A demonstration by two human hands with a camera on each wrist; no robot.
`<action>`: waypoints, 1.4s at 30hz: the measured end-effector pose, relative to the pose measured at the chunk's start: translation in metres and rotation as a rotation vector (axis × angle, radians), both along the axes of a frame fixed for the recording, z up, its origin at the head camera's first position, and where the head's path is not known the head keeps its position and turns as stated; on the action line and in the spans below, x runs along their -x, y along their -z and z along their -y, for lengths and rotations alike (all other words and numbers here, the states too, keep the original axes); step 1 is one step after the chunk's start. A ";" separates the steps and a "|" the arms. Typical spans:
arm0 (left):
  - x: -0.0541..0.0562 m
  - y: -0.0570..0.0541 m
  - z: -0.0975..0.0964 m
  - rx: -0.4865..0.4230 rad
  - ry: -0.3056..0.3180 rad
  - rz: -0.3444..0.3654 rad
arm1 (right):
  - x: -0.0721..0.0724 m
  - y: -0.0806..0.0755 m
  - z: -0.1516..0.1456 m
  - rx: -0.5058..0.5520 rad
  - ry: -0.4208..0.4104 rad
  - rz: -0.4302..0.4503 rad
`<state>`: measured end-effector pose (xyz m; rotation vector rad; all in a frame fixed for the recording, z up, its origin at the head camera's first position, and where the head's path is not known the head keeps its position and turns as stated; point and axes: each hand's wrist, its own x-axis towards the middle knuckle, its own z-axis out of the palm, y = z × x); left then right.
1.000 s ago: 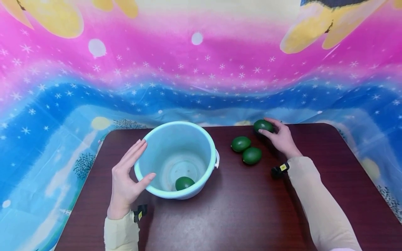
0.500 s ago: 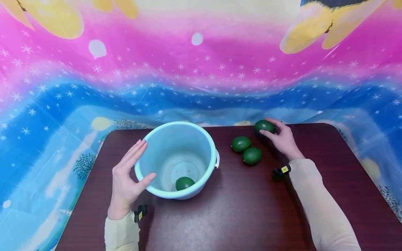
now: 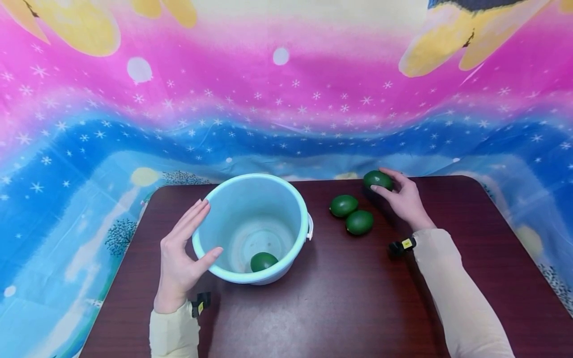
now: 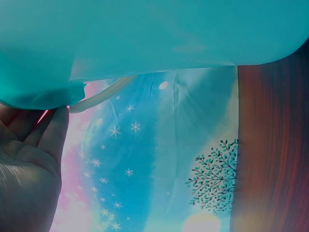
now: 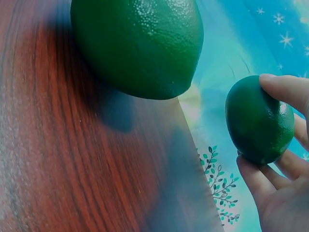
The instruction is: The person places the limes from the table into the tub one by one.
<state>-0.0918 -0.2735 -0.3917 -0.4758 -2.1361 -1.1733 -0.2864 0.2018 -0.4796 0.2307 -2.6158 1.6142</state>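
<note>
Deep green and glossy, the held fruit [image 3: 377,180] is at the far edge of the table [image 3: 322,308], pinched between the thumb and fingers of the person's right hand [image 3: 406,201]. The thumb lies along the near side of the fruit and the fingers reach round its far side. In the right wrist view it shows against the printed cloth; whether its underside clears the tabletop is hard to tell from these angles.

Nearer the person and a little to the left, two more green fruits lie side by side on the table, the farther one [image 3: 343,206] slightly left of the nearer one [image 3: 359,222]. Left of this pair stands a pale blue-green bucket [image 3: 250,206], its mouth facing up, with a white handle [image 3: 310,226] hanging at its right side. A fourth green fruit [image 3: 263,261] rests inside on the bottom, against the near wall and partly covered by the rim.

The left hand [image 3: 179,256] touches the bucket's left side at the rim, its fingers extended and the thumb spread away from them.

Both arms wear beige sleeves [image 3: 452,288], and a small black camera [image 3: 402,246] sits at each wrist. The table is dark reddish-brown with a wood grain. Behind it hangs a cloth [image 3: 286,109] of pink and blue, printed with white snowflakes.
</note>
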 end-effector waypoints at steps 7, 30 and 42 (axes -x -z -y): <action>0.000 0.000 0.000 -0.001 0.001 0.000 | -0.003 -0.002 0.002 0.014 0.001 -0.007; 0.010 0.026 0.015 0.014 -0.012 -0.001 | -0.025 -0.008 0.017 0.093 -0.031 -0.056; 0.015 0.038 0.023 0.020 -0.005 -0.005 | -0.047 -0.023 0.039 0.121 -0.102 -0.108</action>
